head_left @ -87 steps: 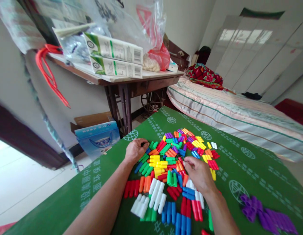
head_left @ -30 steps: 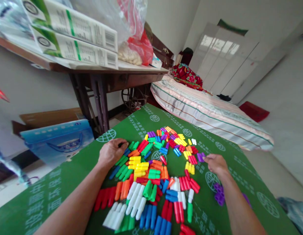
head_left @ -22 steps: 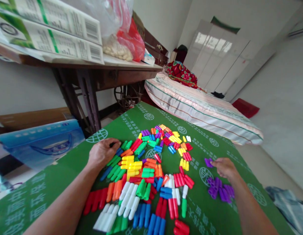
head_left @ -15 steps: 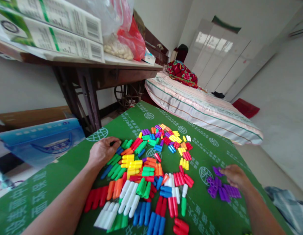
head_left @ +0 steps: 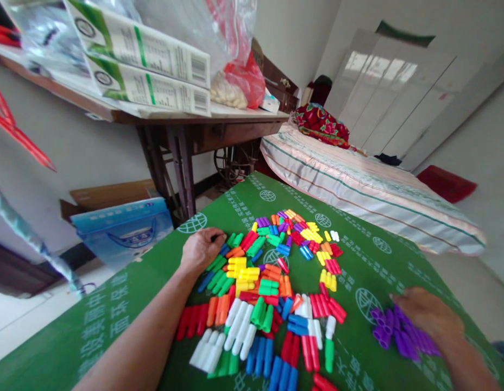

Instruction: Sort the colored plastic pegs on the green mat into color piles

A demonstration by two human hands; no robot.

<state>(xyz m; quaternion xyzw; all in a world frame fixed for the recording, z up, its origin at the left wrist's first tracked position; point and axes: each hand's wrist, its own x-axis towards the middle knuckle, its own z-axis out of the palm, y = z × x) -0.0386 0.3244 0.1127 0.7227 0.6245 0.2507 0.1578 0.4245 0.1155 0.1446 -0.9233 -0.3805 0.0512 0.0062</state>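
My left hand [head_left: 203, 250] rests at the left edge of the green board [head_left: 133, 309], its fingers curled closed. A small dark spot shows at its fingertips; what it holds, if anything, I cannot make out. Beside it lie green plastic tube pieces [head_left: 234, 240]. On the right, my right hand [head_left: 433, 315] is blurred above a cluster of purple tube pieces [head_left: 407, 336] and partly covers them; its grip is unclear. Joined tube pieces in many colours fill the middle, among them yellow pieces [head_left: 241, 274], white pieces [head_left: 239, 326], blue pieces [head_left: 259, 355] and red pieces [head_left: 190, 321].
A wooden table [head_left: 187, 127] at the back left bears long cartons [head_left: 154, 81] and plastic bags [head_left: 250, 81]. Under it stands a blue box [head_left: 125, 233]. A bed [head_left: 358, 179] with a red flowered quilt [head_left: 323, 125] lies behind the board.
My view has swung left, so everything sits further right. My right hand, which pinched a purple piece at the cluster's far side, now lies over the cluster. My left hand stays at the board's edge.
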